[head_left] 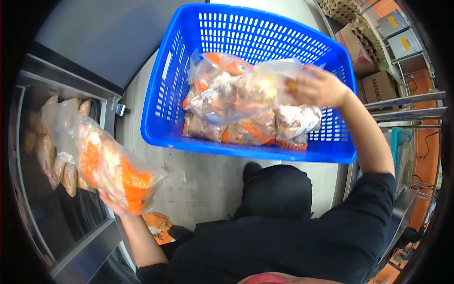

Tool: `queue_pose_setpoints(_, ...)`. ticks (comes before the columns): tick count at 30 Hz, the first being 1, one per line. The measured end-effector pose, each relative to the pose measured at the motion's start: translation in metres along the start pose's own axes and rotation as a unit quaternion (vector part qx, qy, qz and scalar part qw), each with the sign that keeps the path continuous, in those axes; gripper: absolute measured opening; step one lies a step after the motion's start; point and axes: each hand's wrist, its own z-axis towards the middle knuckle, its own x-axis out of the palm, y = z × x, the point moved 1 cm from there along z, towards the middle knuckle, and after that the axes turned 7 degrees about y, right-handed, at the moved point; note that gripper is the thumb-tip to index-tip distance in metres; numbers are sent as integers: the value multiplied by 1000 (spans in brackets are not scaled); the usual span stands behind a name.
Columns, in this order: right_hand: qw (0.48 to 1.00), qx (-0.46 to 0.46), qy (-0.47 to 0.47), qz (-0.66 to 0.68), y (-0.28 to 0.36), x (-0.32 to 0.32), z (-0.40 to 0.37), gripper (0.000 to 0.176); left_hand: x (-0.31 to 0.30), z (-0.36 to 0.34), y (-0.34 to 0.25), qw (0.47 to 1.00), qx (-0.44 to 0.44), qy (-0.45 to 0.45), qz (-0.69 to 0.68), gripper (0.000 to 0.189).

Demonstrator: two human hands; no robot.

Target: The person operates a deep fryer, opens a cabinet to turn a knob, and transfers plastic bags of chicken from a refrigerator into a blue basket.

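Note:
My left hand (115, 204) grips a clear plastic bag with orange print (116, 165) from below, its fingers mostly hidden behind the bag. The bag looks full of pale raw meat pieces and hangs at the opening of the metal cabinet. My right hand (319, 87) is over the blue plastic basket (246, 151), at the end of a clear bag of pale pieces (260, 87) lying on top. Motion smears its fingers, so I cannot make out their grip. Beneath lie several similar bags (248, 130), some with orange print.
At left, an open metal cabinet (106, 236) holds several long brown packs (66, 165); its grey door (104, 38) stands above. An orange bag (158, 225) lies on the floor by my left arm. Cardboard boxes (380, 87), egg trays (366, 35) and metal rails (406, 102) line the right.

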Motion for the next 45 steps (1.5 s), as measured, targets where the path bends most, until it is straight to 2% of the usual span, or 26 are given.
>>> queue_pose_setpoints(2,997,62,46,1,-2,45,-14,20,-18,-15,-9,1000,-2,8,-23,63)
queue_pose_setpoints(3,992,118,22,39,-7,62,-14,19,-28,-22,-14,999,1,19,-30,63)
queue_pose_setpoints(4,984,152,67,66,-11,83,-14,25,-35,-26,-20,999,2,32,-35,64)
queue_pose_setpoints(5,977,190,67,74,-7,106,-11,22,-25,-29,-20,997,15,60,-38,56)
queue_pose_setpoints(6,960,254,40,113,-7,123,-10,17,-19,-30,-21,996,17,73,-50,55)
queue_pose_setpoints(7,888,365,1,281,1,136,-6,16,-13,-30,-22,994,15,83,-67,55)
queue_pose_setpoints(8,775,458,-39,434,8,147,0,17,-7,-29,-20,991,13,91,-92,54)
queue_pose_setpoints(11,652,488,-177,552,9,166,27,24,9,-18,-14,978,7,116,-174,52)
queue_pose_setpoints(14,735,367,-135,554,9,190,37,17,25,-5,-5,961,-2,137,-239,51)
queue_pose_setpoints(17,666,331,-132,656,27,190,54,14,36,1,5,951,-11,137,-276,49)
queue_pose_setpoints(18,663,349,-136,648,32,183,61,14,39,3,7,949,-12,137,-284,49)
queue_pose_setpoints(20,661,383,-146,628,41,165,73,15,43,5,13,946,-19,132,-296,47)
queue_pose_setpoints(21,687,342,-151,624,38,175,70,17,44,6,16,945,-19,131,-300,47)
queue_pose_setpoints(24,660,378,-134,635,42,180,66,18,47,8,21,942,-24,129,-309,46)
queue_pose_setpoints(27,672,393,-131,615,45,183,63,17,52,9,25,940,-25,131,-315,44)
queue_pose_setpoints(33,668,352,-170,633,48,202,60,16,47,10,27,939,-28,141,-311,48)
queue_pose_setpoints(36,688,377,-196,589,52,200,61,16,28,10,18,937,-31,163,-309,50)
queue_pose_setpoints(37,680,456,-12,574,53,219,52,17,13,7,7,924,-41,197,-326,51)
queue_pose_setpoints(38,659,409,-20,631,52,208,57,18,-5,2,-4,911,-54,224,-341,52)
queue_pose_setpoints(39,679,386,-27,624,53,189,61,19,-23,-9,-16,923,-38,209,-321,53)
queue_pose_setpoints(40,651,417,-62,632,57,191,58,20,-40,-23,-24,981,32,46,-184,55)
queue_pose_setpoints(41,577,492,-152,634,67,182,65,17,-58,-38,-31,990,43,-136,-15,57)
queue_pose_setpoints(42,589,437,-155,662,62,203,44,16,-50,-37,-30,967,68,-235,66,56)
queue_pose_setpoints(43,511,455,-200,701,58,197,49,16,-64,-39,-32,987,57,-144,-46,56)
queue_pose_setpoints(44,489,481,-290,667,55,139,84,15,-78,-41,-34,986,26,-60,-154,55)
queue_pose_setpoints(45,473,490,-289,673,53,125,87,13,-79,-44,-31,988,32,-141,-48,55)
